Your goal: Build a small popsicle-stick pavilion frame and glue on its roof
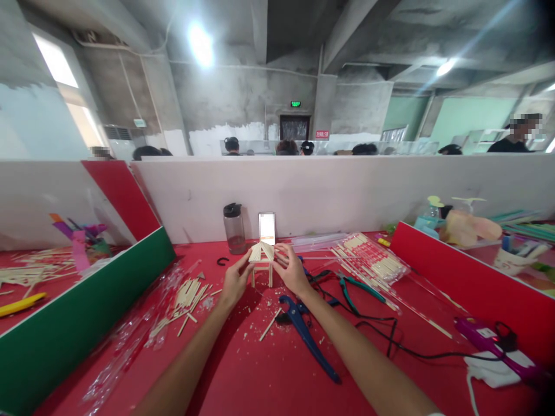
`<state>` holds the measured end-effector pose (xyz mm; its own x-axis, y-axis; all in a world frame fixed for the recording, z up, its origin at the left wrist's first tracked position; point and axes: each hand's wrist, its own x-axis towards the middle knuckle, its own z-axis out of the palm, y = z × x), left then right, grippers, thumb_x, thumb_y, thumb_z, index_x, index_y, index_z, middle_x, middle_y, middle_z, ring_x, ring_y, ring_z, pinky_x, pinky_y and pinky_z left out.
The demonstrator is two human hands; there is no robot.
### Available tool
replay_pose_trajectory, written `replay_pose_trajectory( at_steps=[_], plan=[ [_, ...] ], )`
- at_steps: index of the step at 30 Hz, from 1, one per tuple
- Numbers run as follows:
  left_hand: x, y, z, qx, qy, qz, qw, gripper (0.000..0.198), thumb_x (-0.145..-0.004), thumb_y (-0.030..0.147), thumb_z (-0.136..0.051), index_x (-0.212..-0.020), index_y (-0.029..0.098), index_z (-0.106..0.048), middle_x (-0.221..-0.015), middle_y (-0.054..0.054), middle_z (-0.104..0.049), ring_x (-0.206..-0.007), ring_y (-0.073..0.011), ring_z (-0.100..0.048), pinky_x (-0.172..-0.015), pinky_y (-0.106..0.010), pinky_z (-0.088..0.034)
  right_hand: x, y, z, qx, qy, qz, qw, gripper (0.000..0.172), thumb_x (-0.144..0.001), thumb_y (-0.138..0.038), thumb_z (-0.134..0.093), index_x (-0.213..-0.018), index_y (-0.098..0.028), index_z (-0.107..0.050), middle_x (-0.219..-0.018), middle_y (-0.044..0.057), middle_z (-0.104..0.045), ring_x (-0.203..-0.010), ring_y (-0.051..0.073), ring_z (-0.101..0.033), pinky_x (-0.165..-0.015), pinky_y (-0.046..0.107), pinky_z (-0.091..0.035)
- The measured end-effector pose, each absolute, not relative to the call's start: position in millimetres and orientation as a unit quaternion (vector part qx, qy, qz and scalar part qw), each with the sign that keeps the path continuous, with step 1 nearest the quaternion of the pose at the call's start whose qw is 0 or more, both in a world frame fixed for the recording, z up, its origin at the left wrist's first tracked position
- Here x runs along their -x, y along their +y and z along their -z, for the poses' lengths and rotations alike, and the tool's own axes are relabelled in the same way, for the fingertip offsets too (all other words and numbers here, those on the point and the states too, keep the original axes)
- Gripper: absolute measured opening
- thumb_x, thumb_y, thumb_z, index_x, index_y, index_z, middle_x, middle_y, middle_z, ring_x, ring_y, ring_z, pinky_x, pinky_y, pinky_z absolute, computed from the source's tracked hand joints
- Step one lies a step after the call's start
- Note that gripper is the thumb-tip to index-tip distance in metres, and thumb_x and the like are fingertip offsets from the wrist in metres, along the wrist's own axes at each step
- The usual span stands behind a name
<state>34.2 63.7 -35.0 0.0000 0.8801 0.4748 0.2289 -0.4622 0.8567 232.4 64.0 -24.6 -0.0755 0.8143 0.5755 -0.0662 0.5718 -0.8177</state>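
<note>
Grip: left hand (234, 283), right hand (293, 271) pinch 1 stick house (262, 254); 1 bottle (235, 229) behind.

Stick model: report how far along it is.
Done: the stick model stands on its legs with slanted roof panels on top. In hand: the left hand and right hand pinch the roof from either side. Left, probably more building: loose cut sticks and packed sticks lie unused; the glue gun rests aside.

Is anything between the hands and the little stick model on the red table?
Nothing visible. The left hand and right hand both touch the stick model at its roof, one on each side; the blue cutters lie nearer the person, clear of it.
</note>
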Motion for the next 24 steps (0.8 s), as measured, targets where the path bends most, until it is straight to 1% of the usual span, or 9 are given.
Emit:
replay_pose_trajectory(
  at_steps=[6, 11, 18, 24],
  plan=[
    [-47, 59, 31, -0.558, 0.441, -0.619, 0.334, 0.058, -0.076, 0.041, -0.072, -0.126, 0.013, -0.065, -0.125, -0.012, -0.067, -0.117, -0.0316, -0.063, -0.108, -0.052, -0.043, -232, 63, 23, 0.299, -0.612, -0.381, 0.625, 0.049, -0.078, -0.028, -0.072, -0.122, -0.025, -0.049, -0.132, 0.012, -0.058, -0.119, 0.024, -0.062, -0.101, 0.042, -0.051],
    [-53, 53, 28, -0.523, 0.453, -0.645, 0.324, 0.049, -0.073, 0.037, -0.073, -0.115, 0.012, -0.069, -0.117, -0.013, -0.072, -0.109, -0.0312, -0.068, -0.105, -0.050, -0.048, -231, 64, 23, 0.302, -0.602, -0.390, 0.628, 0.051, -0.077, -0.029, -0.073, -0.121, -0.024, -0.049, -0.131, 0.012, -0.060, -0.118, 0.024, -0.063, -0.100, 0.042, -0.052],
    [-56, 47, 25, -0.525, 0.472, -0.653, 0.273, 0.035, -0.074, 0.037, -0.072, -0.102, 0.016, -0.066, -0.105, -0.012, -0.076, -0.100, -0.0289, -0.071, -0.095, -0.045, -0.054, -232, 67, 25, 0.295, -0.612, -0.388, 0.623, 0.049, -0.079, -0.027, -0.071, -0.121, -0.024, -0.047, -0.126, 0.013, -0.066, -0.112, 0.023, -0.067, -0.101, 0.043, -0.051],
    [-55, 44, 22, -0.515, 0.508, -0.646, 0.243, 0.037, -0.075, 0.033, -0.072, -0.107, 0.019, -0.061, -0.096, -0.009, -0.076, -0.095, -0.0268, -0.072, -0.091, -0.043, -0.054, -232, 65, 25, 0.299, -0.609, -0.388, 0.624, 0.049, -0.077, -0.026, -0.072, -0.120, -0.024, -0.048, -0.125, 0.013, -0.067, -0.111, 0.023, -0.067, -0.101, 0.043, -0.051]
  ],
)
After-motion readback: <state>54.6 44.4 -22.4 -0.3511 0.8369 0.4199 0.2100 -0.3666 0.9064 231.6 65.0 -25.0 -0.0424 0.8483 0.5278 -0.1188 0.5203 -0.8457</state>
